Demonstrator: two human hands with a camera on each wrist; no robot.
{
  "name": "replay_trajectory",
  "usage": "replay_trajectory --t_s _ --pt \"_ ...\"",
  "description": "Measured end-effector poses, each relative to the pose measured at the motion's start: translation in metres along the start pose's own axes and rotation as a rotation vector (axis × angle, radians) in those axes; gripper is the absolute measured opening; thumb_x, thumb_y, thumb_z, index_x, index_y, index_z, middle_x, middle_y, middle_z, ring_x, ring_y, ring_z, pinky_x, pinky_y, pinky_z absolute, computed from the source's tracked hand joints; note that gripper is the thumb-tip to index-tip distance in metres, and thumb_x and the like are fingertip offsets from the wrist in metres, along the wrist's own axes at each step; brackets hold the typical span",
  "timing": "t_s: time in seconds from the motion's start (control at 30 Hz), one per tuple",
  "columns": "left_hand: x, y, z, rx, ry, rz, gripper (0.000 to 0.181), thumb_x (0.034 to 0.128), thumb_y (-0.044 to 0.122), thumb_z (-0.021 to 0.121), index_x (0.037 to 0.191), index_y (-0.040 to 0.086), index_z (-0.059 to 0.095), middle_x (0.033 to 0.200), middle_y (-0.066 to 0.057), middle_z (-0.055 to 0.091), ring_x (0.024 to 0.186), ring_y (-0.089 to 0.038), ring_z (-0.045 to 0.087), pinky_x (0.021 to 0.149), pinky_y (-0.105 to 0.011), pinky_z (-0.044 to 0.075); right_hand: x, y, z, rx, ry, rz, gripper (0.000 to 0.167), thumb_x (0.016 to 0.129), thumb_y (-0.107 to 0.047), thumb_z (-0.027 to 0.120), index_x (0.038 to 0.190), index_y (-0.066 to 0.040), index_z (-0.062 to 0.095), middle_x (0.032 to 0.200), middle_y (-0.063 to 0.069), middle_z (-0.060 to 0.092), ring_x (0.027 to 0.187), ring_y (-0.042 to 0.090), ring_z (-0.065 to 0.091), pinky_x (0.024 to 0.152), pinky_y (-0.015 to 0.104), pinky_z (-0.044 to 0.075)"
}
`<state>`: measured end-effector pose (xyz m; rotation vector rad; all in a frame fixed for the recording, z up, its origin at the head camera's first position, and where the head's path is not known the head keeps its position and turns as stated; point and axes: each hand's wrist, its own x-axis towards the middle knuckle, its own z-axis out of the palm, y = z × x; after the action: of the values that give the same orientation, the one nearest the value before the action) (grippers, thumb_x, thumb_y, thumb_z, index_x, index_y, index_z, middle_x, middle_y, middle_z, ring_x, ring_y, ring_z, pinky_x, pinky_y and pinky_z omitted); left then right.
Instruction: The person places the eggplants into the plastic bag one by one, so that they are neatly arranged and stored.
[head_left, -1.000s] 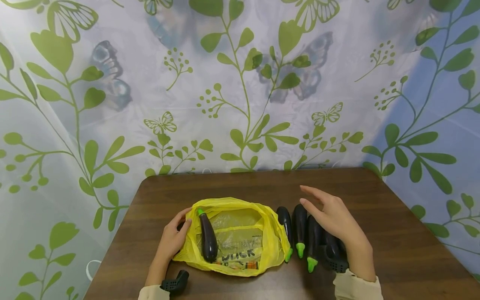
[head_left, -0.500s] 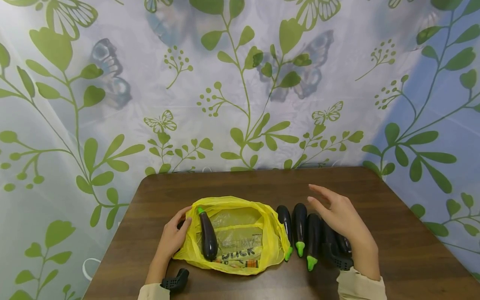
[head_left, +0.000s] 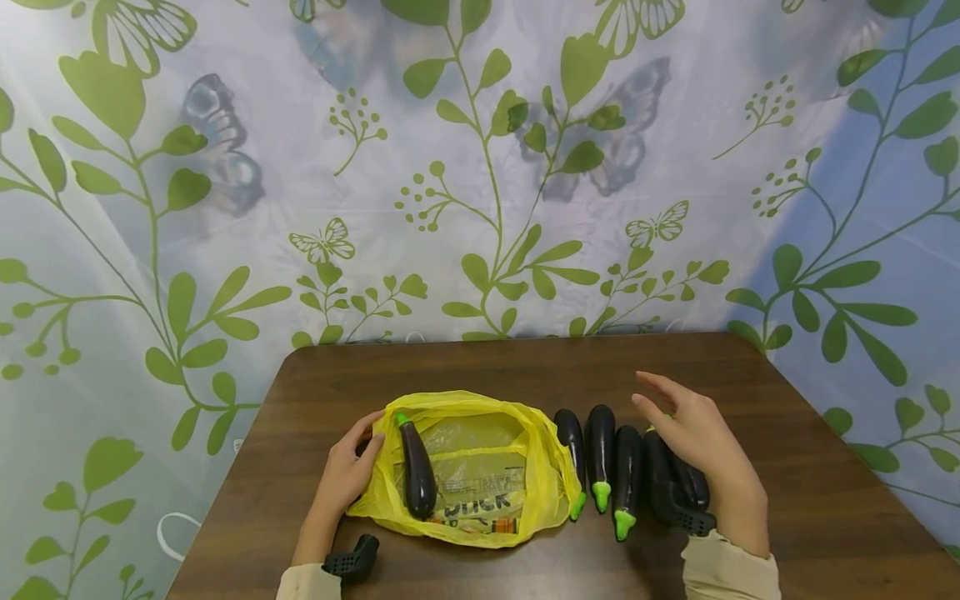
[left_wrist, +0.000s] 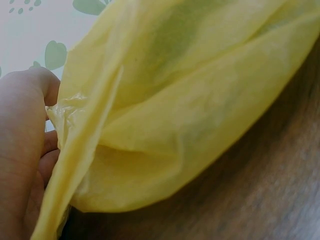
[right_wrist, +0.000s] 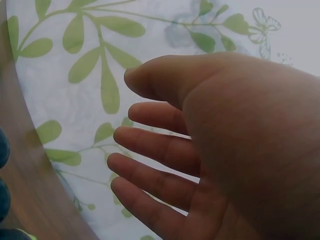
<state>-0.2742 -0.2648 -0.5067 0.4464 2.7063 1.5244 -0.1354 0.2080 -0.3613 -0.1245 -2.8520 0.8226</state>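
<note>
A yellow plastic bag lies with its mouth spread wide. Inside, along its left side, rests one dark eggplant with a green cap. My left hand grips the left rim of the bag; in the left wrist view thumb and fingers sit on either side of the yellow film. To the right of the bag lie several more eggplants in a row, mostly caps toward me. Over the right end of that row hovers my right hand, fingers extended and apart, holding nothing. It partly hides the rightmost eggplants.
Everything lies on a brown wooden table with rounded far corners. A white curtain with green leaves and butterflies hangs behind it. Each wrist wears a black camera mount. Printed lettering shows inside the bag.
My right hand has drifted to the right, uncovering more of the eggplants at that end. The left hand and the bag stay where they were.
</note>
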Motion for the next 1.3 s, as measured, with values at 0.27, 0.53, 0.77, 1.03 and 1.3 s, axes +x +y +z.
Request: replay_trajectory --t_s 0.27,0.53,0.77,1.03,1.3 --pt "0.001 0.000 0.000 -0.013 -0.002 0.005 0.042 0.1081 0.031 0.055 0.149 0.023 0.054 0.146 -0.016 0.059 0.134 -0.036 0.055 0.107 -0.060 0.045 0.000 0.010 -0.001 -0.007 -0.023 0.048 0.062 0.108 -0.043 0.051 0.154 -0.001 0.045 0.144 0.030 0.056 0.124 0.052 0.059 0.097 0.066 0.048" --pt "0.001 0.000 0.000 -0.008 -0.003 0.002 0.042 0.1079 0.030 0.056 0.149 0.023 0.054 0.144 -0.016 0.060 0.132 -0.035 0.057 0.106 -0.059 0.046 -0.002 0.018 -0.001 -0.016 -0.052 0.080 0.065 0.108 -0.045 0.049 0.152 0.002 0.045 0.144 0.033 0.054 0.125 0.054 0.057 0.095 0.067 0.048" --pt "0.000 0.000 0.000 -0.005 0.002 0.007 0.042 0.1079 0.030 0.056 0.149 0.022 0.055 0.143 -0.016 0.061 0.131 -0.036 0.058 0.104 -0.059 0.047 -0.003 0.025 0.001 -0.010 -0.091 0.116 0.068 0.108 -0.048 0.048 0.152 0.004 0.044 0.140 0.032 0.058 0.127 0.053 0.056 0.096 0.066 0.048" --pt "0.000 0.000 -0.001 -0.006 0.004 0.000 0.041 0.1081 0.029 0.056 0.149 0.023 0.055 0.144 -0.015 0.060 0.132 -0.034 0.057 0.106 -0.059 0.046 -0.003 0.034 0.003 -0.025 -0.098 0.122 0.067 0.108 -0.048 0.048 0.150 0.004 0.046 0.140 0.032 0.058 0.127 0.054 0.055 0.096 0.066 0.048" --pt "0.001 0.001 0.000 -0.016 0.000 -0.003 0.041 0.1078 0.030 0.056 0.149 0.024 0.055 0.143 -0.015 0.061 0.131 -0.034 0.058 0.105 -0.058 0.046 -0.003 0.043 0.005 -0.046 -0.126 0.157 0.062 0.109 -0.041 0.050 0.149 0.007 0.046 0.142 0.037 0.053 0.125 0.056 0.054 0.094 0.067 0.048"
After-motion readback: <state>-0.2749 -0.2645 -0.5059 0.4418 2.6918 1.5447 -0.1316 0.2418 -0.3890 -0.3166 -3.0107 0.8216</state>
